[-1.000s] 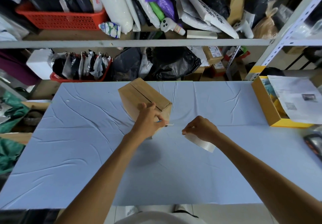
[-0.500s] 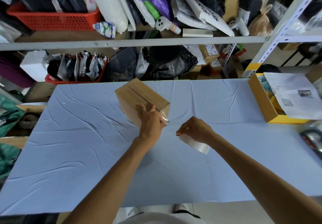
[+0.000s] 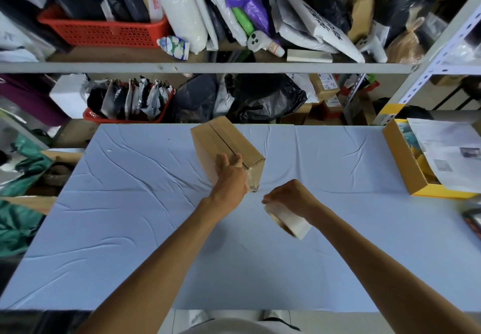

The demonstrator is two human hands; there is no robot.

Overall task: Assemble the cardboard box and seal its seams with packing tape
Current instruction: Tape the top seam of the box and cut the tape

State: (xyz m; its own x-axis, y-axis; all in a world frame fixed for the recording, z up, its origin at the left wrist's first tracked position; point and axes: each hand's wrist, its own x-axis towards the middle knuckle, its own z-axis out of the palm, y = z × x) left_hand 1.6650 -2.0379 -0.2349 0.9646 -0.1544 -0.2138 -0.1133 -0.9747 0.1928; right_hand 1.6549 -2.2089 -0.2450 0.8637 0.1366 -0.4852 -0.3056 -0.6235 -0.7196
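A small brown cardboard box (image 3: pixel 221 140) stands on the light blue table cloth (image 3: pixel 130 216), its top flaps closed with a seam running along the middle. Clear tape shows on its near right end face. My left hand (image 3: pixel 230 177) presses flat against the box's near corner, fingers straight over the top edge. My right hand (image 3: pixel 291 198) is curled round a roll of clear packing tape (image 3: pixel 290 220), just right of the box and a little nearer to me. A thin strip of tape seems to run from the roll toward the box, faint.
A yellow-edged cardboard tray (image 3: pixel 402 162) holding papers sits at the table's right edge. A dark object (image 3: pixel 472 220) lies at the far right. Crowded shelves (image 3: pixel 208 67) with bags, red baskets (image 3: pixel 104 32) and parcels rise behind the table.
My left hand has slid from pinching the tape end at the box's corner to pressing flat on the box. My right hand with the roll has drawn slightly nearer to me.
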